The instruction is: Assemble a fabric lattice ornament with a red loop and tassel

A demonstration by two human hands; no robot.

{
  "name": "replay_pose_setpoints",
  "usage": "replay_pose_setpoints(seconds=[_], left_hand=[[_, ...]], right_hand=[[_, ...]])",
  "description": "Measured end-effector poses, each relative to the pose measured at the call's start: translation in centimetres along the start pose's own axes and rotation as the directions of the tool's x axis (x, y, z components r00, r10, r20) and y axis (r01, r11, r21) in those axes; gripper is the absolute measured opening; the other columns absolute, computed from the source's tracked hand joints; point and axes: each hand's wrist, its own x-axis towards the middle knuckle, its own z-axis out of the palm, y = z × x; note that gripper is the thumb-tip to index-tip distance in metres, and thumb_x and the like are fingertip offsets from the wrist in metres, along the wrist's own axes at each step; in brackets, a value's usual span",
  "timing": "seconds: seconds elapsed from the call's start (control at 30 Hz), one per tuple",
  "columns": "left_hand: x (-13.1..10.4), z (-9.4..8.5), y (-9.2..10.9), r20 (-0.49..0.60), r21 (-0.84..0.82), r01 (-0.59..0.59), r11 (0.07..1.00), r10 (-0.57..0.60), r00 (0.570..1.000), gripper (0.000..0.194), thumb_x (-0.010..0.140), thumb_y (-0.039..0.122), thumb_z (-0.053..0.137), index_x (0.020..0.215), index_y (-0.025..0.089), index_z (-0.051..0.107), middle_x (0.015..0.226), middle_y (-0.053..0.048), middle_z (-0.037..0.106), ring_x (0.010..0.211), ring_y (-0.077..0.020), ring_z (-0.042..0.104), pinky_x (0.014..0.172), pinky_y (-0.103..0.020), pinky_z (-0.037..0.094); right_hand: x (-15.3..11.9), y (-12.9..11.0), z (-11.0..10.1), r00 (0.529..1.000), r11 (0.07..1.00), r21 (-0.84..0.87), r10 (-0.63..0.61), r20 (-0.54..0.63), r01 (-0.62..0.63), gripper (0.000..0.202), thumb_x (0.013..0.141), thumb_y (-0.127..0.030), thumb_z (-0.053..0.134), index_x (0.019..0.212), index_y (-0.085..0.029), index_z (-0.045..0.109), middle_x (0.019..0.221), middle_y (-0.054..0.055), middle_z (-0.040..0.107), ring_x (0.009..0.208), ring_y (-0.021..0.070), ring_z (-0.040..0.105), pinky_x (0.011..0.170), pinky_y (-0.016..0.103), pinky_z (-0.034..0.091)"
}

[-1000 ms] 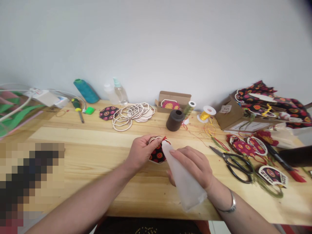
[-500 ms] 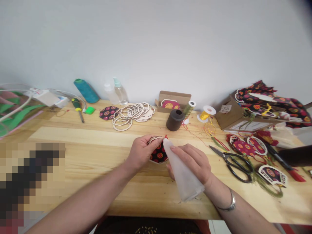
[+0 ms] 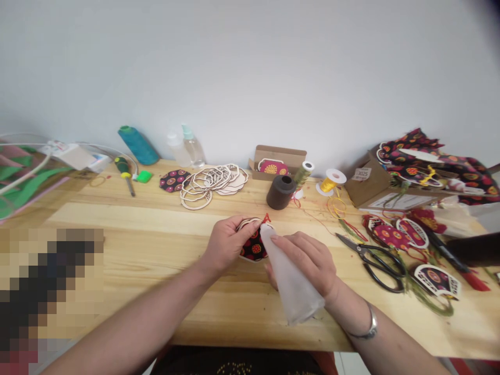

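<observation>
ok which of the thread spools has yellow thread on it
The white-flanged spool nearest the cardboard box with fabric piled on it; the other spools hold teal, olive green and black.

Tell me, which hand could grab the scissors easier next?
Probably right: the right hand is nearer the scissors, though it holds a whitish cone. The left hand is farther, holding the flowery piece.

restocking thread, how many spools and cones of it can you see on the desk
4: teal cone at back left, black cone near the middle, olive spool just behind it, yellow spool to their right. The cardboard box may hide more.
</observation>
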Motion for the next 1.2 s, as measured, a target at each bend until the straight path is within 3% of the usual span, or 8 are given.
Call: replay_pose_setpoints(seconds=[0.23, 0.53, 0.63, 0.77, 0.87, 0.93, 1.03, 1.2], left_hand=[[-0.1, 0.0, -0.1, 0.017, -0.059, 0.024, 0.998, -0.023, 1.0, 0.034, 0.071, 0.046, 0.072, 0.08, 0.013, 0.071, 0.076, -0.003, 0.071, 0.068, -0.0152, 0.061, 0.064, -0.025, 0.049], [0.4, 0.0, -0.4, -0.003, -0.146, 0.039, 0.989, -0.04, 0.999, 0.031, 0.066, 0.043, 0.077, 0.078, 0.015, 0.072, 0.073, -0.001, 0.071, 0.066, -0.0143, 0.061, 0.064, -0.024, 0.05], [0.4, 0.1, -0.6, -0.001, -0.178, 0.049, 0.983, -0.05, 0.999, 0.031, 0.065, 0.043, 0.078, 0.077, 0.015, 0.073, 0.071, -0.001, 0.071, 0.064, -0.0134, 0.06, 0.061, -0.023, 0.049], [0.3, 0.2, -0.6, -0.029, -0.168, 0.047, 0.985, -0.052, 0.998, 0.031, 0.062, 0.042, 0.08, 0.075, 0.015, 0.073, 0.068, 0.0, 0.07, 0.061, -0.0116, 0.059, 0.058, -0.02, 0.047], [0.3, 0.3, -0.7, -0.041, -0.168, 0.066, 0.984, -0.073, 0.996, 0.032, 0.059, 0.042, 0.082, 0.072, 0.015, 0.073, 0.066, -0.001, 0.07, 0.059, -0.0114, 0.058, 0.055, -0.02, 0.047], [0.4, 0.4, -0.7, -0.044, -0.175, 0.093, 0.98, -0.103, 0.994, 0.033, 0.059, 0.044, 0.081, 0.072, 0.015, 0.073, 0.067, -0.002, 0.071, 0.059, -0.0129, 0.06, 0.055, -0.022, 0.049], [0.5, 0.4, -1.0, -0.04, -0.181, 0.118, 0.976, -0.128, 0.991, 0.033, 0.06, 0.044, 0.081, 0.075, 0.015, 0.073, 0.071, -0.003, 0.072, 0.062, -0.0156, 0.064, 0.058, -0.025, 0.052], [0.6, 0.1, -1.3, -0.035, -0.164, 0.121, 0.979, -0.129, 0.991, 0.033, 0.062, 0.044, 0.079, 0.077, 0.016, 0.073, 0.066, -0.001, 0.071, 0.057, -0.0145, 0.063, 0.054, -0.024, 0.051]], right_hand=[[0.3, -0.4, -0.1, 0.998, 0.998, 0.006, 0.065, 0.002, -0.065, 0.043, 0.074, -0.016, 0.067, 0.115, -0.011, 0.056, 0.082, 0.008, 0.068, 0.068, 0.0153, 0.061, 0.055, 0.027, 0.053], [1.2, -0.7, -0.6, 0.938, 0.931, 0.142, 0.344, -0.035, -0.336, 0.027, 0.076, -0.021, 0.064, 0.103, -0.015, 0.062, 0.084, 0.007, 0.07, 0.067, 0.0157, 0.065, 0.06, 0.028, 0.056], [0.9, -0.5, -0.2, 0.818, 0.744, 0.417, 0.575, -0.003, -0.522, 0.024, 0.079, -0.027, 0.063, 0.102, -0.019, 0.064, 0.083, 0.005, 0.07, 0.065, 0.015, 0.064, 0.056, 0.027, 0.054], [0.7, 0.0, 0.0, 0.626, 0.296, 0.741, 0.751, 0.21, -0.603, 0.026, 0.082, -0.042, 0.062, 0.098, -0.021, 0.067, 0.063, 0.0, 0.064, 0.053, 0.0131, 0.057, 0.047, 0.026, 0.047], [1.4, 0.4, -0.8, 0.613, 0.087, 0.855, 0.734, 0.291, -0.511, 0.041, 0.081, -0.056, 0.056, 0.101, -0.022, 0.066, 0.057, -0.001, 0.061, 0.044, 0.0115, 0.05, 0.038, 0.024, 0.039], [2.0, 0.8, -1.8, 0.634, 0.13, 0.869, 0.735, 0.239, -0.478, 0.044, 0.081, -0.055, 0.056, 0.113, -0.025, 0.06, 0.055, -0.003, 0.059, 0.04, 0.0099, 0.045, 0.035, 0.022, 0.034], [2.9, 1.8, -3.4, 0.666, 0.348, 0.83, 0.745, 0.038, -0.437, 0.05, 0.079, -0.038, 0.066, 0.125, -0.033, 0.048, 0.064, -0.005, 0.061, 0.047, 0.0102, 0.049, 0.041, 0.022, 0.039], [3.2, 3.5, -5.9, 0.741, 0.569, 0.683, 0.668, -0.06, -0.458, 0.077, 0.071, -0.03, 0.073, 0.135, -0.043, 0.033, 0.116, 0.003, 0.055, 0.096, 0.0198, 0.057, 0.074, 0.034, 0.052]])
